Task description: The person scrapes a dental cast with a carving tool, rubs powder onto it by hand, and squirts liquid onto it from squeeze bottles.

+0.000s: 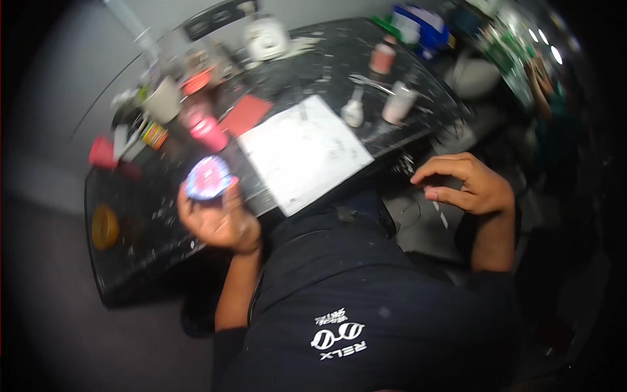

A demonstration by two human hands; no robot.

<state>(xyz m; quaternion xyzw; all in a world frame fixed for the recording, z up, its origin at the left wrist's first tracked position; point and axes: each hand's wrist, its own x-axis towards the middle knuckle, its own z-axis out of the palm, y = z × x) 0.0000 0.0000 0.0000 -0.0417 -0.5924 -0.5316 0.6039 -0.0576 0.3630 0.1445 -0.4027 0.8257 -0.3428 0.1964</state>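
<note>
Dark speckled surface [163, 235], cluttered, seen from above; picture blurred, small items hard to tell. Far left of the left grip: an amber round object [104, 226] lying on the surface near its edge. Above and left of that grip: a red cup-like item [102, 153], a pale cup [163, 101], a pink container [209, 132], all apart from the hand. Left hand [219, 222]: raised over the surface, fingers curled around a small round object [208, 178], blue at the rim and pink on its face, held at the fingertips; grip closed on it. Just right of the left grip: a white sheet of paper [304, 151] lying flat, with a red square piece [246, 114] touching its upper left corner. Beyond the sheet: a small white bottle [353, 111], a pale tumbler [398, 103], a red-banded jar [382, 59]. Right hand [467, 184]: off the surface's right edge, well apart from the left, fingers bent inward, loosely part-open, holding nothing that can be made out.
</note>
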